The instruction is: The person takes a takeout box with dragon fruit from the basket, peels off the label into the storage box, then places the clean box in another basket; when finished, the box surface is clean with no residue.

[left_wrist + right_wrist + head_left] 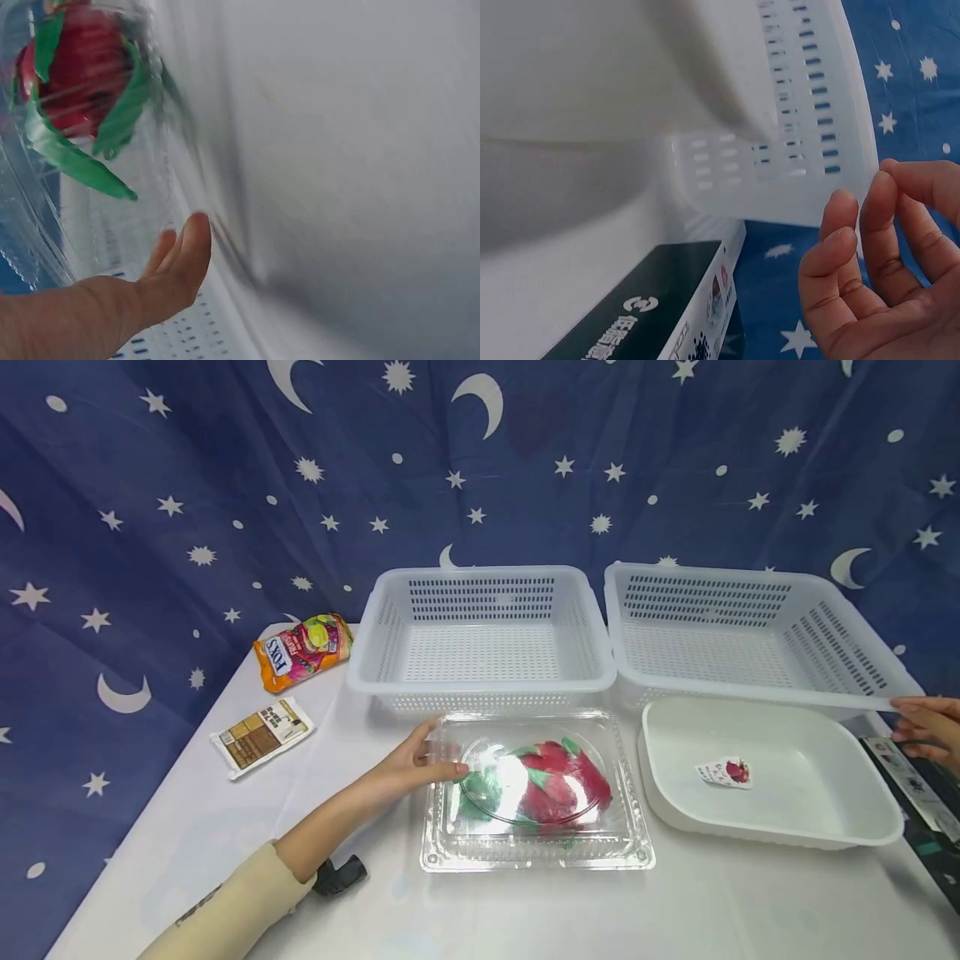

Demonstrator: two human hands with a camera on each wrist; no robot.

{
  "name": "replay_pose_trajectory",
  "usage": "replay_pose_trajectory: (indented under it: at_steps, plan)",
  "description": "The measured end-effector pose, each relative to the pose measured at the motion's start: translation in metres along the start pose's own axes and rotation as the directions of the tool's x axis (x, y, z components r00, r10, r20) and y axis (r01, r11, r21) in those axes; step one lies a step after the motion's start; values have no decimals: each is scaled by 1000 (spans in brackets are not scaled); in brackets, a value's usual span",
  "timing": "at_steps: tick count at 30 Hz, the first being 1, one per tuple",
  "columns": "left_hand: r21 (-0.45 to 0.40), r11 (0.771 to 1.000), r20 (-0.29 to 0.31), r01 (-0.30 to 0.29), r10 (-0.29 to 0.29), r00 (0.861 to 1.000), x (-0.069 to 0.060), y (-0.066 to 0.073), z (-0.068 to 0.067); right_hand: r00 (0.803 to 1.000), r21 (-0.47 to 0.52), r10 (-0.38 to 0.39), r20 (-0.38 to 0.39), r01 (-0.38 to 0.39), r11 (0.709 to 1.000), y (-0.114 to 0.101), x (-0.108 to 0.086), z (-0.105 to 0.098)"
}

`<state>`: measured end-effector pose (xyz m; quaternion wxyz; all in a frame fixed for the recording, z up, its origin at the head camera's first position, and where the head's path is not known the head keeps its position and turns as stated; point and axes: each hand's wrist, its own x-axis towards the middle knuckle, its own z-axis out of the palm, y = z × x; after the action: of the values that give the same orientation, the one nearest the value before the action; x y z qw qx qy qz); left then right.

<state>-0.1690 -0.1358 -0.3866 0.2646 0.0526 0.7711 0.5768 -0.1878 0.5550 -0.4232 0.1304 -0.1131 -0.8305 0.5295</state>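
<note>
A clear plastic box (540,852) with a red and green dragon fruit (558,785) inside lies at the centre of the table. My left hand (401,768) holds its left side, thumb over the lid and some fingers showing through the plastic. In the left wrist view the dragon fruit (79,67) is above my left hand (142,300); the contact is unclear there. At the far right, my right hand (933,731) pinches the front right rim corner of the right basket (750,689). The right wrist view shows thumb and fingertips of my right hand (885,262) at that corner.
Left of the right basket stands another white basket (480,681). A white tray (757,827) with a dragon fruit sticker (726,772) is in front of the right one. Two packets, one orange (303,652) and one white (262,737), lie left. A dark box (915,785) sits right.
</note>
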Motion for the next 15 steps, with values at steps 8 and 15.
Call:
replay_pose_trajectory:
  at_steps: [8, 15]
  plan:
    - [-179, 983, 2, -49, 51, 999, -2, 1, 9, 997, 136, 46, 65, -54, 989, -7, -2, -3]
    - [-228, 970, 26, -81, 90, 996, -1, 3, 14, 997, 248, 28, 69, -44, 968, -5, -4, -3]
